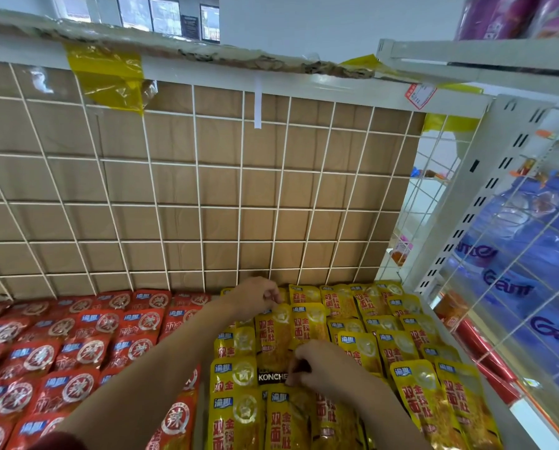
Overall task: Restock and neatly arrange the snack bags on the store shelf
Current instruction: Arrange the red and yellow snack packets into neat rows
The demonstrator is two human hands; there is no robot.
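Note:
A yellow snack bag [273,339] lies lengthwise on top of the yellow rows [411,345] at the right of the shelf. My left hand [255,295] pinches its far top edge. My right hand [320,362] pinches its near bottom edge, by the black label strip. Both hands hold this one bag flat over the others. Red snack bags [76,349] fill the left half of the shelf in overlapping rows.
A white wire grid [206,190] backed by brown cardboard stands behind the shelf. To the right is a white slotted upright [473,203] and a wire panel with blue packs [531,254] behind it. Red tubes [486,352] lie along the right edge.

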